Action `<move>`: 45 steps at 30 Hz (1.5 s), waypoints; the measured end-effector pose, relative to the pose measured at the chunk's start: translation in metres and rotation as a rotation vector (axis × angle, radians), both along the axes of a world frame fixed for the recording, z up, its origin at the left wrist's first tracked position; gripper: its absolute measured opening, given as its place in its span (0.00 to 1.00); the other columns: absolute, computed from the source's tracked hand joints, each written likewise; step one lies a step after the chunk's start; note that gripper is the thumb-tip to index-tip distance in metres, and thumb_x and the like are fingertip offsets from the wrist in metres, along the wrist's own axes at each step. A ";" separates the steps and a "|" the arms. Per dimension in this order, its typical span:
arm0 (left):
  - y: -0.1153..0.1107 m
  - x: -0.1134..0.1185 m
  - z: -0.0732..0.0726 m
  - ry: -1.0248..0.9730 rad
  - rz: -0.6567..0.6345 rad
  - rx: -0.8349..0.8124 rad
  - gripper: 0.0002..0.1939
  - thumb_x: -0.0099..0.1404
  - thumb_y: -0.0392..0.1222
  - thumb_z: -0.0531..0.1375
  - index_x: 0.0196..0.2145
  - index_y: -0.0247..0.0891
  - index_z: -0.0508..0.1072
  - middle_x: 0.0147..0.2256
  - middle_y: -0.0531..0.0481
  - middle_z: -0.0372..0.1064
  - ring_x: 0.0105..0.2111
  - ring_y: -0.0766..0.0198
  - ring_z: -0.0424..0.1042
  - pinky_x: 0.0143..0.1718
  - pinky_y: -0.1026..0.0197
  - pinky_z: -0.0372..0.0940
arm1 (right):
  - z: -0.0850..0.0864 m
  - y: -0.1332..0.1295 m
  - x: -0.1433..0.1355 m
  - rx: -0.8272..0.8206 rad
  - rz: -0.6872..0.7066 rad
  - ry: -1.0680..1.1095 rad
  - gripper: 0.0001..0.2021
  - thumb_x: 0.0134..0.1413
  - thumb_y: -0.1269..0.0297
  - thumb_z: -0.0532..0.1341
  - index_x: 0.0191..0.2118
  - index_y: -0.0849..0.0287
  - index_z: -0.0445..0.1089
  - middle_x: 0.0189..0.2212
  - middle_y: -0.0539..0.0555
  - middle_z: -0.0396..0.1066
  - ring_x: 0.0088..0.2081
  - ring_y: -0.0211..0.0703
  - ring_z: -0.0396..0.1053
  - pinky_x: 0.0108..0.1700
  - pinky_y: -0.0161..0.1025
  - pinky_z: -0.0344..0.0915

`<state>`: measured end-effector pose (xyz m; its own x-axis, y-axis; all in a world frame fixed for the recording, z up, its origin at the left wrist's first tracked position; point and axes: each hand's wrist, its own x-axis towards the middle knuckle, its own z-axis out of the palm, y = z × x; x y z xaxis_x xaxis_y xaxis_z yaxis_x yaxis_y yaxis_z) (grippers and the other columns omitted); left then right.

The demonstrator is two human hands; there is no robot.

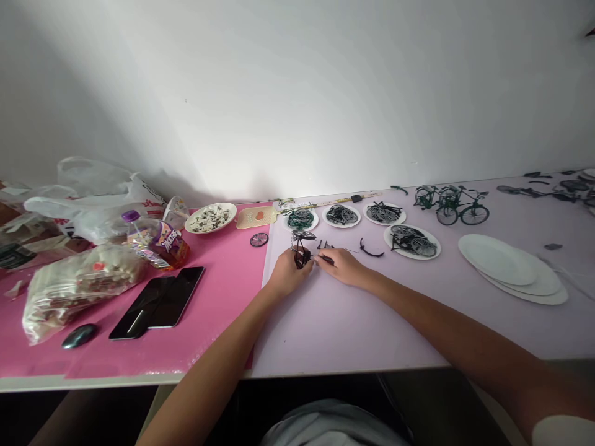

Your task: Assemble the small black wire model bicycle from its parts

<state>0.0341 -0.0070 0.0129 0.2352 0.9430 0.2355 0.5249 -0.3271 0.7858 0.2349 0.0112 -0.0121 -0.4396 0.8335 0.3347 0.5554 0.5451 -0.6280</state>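
Observation:
Near the middle of the table my left hand (288, 270) grips a small dark bicycle model (301, 255), with one wheel (304, 235) pointing away from me. My right hand (344, 266) is just to its right, fingers pinched on a thin dark tool (326, 259) whose tip meets the model near my left fingertips. A loose black wheel (259, 240) lies on the pink mat to the left. Small dark parts lie behind my right hand, and a curved black piece (372, 248) is to its right.
Plates of dark parts (341, 216) stand behind the hands. Assembled green bicycles (462, 207) and stacked white plates (506, 260) are at right. On the pink mat (223, 297) are phones (179, 297), a bottle (158, 243), bags (79, 279) and a plate of pale pieces (211, 218).

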 end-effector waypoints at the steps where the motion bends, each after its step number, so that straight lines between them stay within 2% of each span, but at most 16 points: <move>1: 0.000 0.000 0.000 0.001 -0.001 0.001 0.10 0.63 0.47 0.62 0.35 0.38 0.72 0.25 0.54 0.66 0.25 0.66 0.62 0.29 0.63 0.59 | 0.000 0.000 0.000 0.001 0.001 -0.002 0.16 0.67 0.58 0.55 0.27 0.56 0.58 0.20 0.46 0.60 0.24 0.37 0.56 0.29 0.36 0.50; 11: 0.001 -0.001 0.000 0.015 0.007 -0.007 0.12 0.63 0.49 0.62 0.37 0.38 0.73 0.27 0.53 0.68 0.26 0.65 0.64 0.29 0.63 0.60 | -0.003 0.001 0.001 -0.001 -0.006 -0.017 0.16 0.67 0.57 0.56 0.27 0.56 0.60 0.21 0.46 0.60 0.24 0.38 0.56 0.29 0.36 0.50; 29: 0.000 -0.001 0.001 0.026 -0.013 -0.012 0.11 0.63 0.48 0.61 0.38 0.38 0.73 0.27 0.53 0.69 0.27 0.65 0.64 0.30 0.62 0.60 | 0.000 0.000 0.001 -0.008 0.001 -0.032 0.15 0.66 0.58 0.56 0.27 0.56 0.59 0.21 0.46 0.60 0.24 0.37 0.56 0.29 0.36 0.50; 45: 0.001 -0.002 0.001 0.031 -0.015 -0.013 0.11 0.63 0.46 0.61 0.39 0.37 0.73 0.28 0.52 0.69 0.27 0.64 0.65 0.30 0.62 0.61 | 0.001 -0.001 0.000 -0.006 -0.005 -0.029 0.16 0.67 0.57 0.56 0.27 0.55 0.62 0.21 0.47 0.61 0.24 0.38 0.57 0.29 0.36 0.51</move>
<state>0.0322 -0.0062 0.0138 0.2560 0.9422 0.2161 0.5441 -0.3252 0.7734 0.2351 0.0101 -0.0114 -0.4448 0.8377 0.3171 0.5764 0.5386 -0.6145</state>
